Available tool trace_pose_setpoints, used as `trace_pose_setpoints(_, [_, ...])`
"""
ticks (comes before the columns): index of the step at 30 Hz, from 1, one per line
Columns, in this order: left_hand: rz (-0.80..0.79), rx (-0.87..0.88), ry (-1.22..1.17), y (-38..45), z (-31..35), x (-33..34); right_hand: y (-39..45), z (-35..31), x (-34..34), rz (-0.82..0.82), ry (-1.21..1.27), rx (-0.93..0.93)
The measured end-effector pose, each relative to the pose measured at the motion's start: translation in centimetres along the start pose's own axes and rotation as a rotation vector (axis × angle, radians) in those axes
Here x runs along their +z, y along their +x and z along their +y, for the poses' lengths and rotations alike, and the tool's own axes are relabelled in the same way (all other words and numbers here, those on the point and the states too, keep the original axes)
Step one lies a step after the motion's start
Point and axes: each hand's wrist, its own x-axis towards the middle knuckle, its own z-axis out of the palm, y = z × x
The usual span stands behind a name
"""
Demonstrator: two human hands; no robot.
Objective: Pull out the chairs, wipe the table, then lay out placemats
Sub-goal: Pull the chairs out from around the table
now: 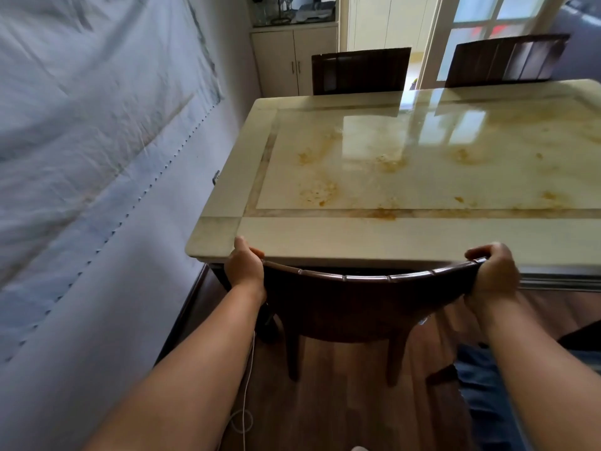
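A dark wooden chair [357, 304] stands tucked against the near edge of a glossy cream marble table [374, 239] with orange-brown veining. My left hand [245, 268] grips the left end of the chair's curved top rail, and my right hand [492, 271] grips its right end. Both sets of fingers curl over the rail. Two more dark chairs stand at the far side: one [361, 71] at the left, one [504, 60] at the right. No cloth or placemat is in view.
A wall draped in pale sheeting [97, 157] runs close along the table's left side. A cream cabinet [286, 60] and glass-paned doors [481, 27] stand at the back. A white cable [244, 418] lies on the wooden floor. Another dark chair edge [582, 336] shows at right.
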Motion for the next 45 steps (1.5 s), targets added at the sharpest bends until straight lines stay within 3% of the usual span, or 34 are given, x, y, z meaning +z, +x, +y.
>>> trace_pose_setpoints(6, [0.087,-0.046,-0.031,-2.8,0.0,1.0,-0.6,-1.2,1.4,0.121,0.304,0.303])
trace_pose_setpoints(14, [0.093,-0.065,0.042,-2.8,0.6,1.2,0.1,-1.1,2.1,-0.011,0.373,0.453])
trace_pose_setpoints(23, [-0.144,0.004,0.131,-8.3,0.6,-1.9,-6.8,-2.1,0.3,-0.092,0.349,0.263])
trace_pose_setpoints(28, [-0.476,0.018,0.163,-15.5,0.1,-2.0,-13.0,-4.0,-3.0,-0.259,0.423,0.149])
trace_pose_setpoints(36, [-0.772,0.032,0.115,-28.3,-2.6,-1.7,-17.1,-4.7,-12.8,-0.243,0.458,0.051])
trace_pose_setpoints(45, [-0.888,0.071,0.027,-43.5,-7.2,1.9,-17.6,-1.4,-28.8,-0.185,0.433,-0.091])
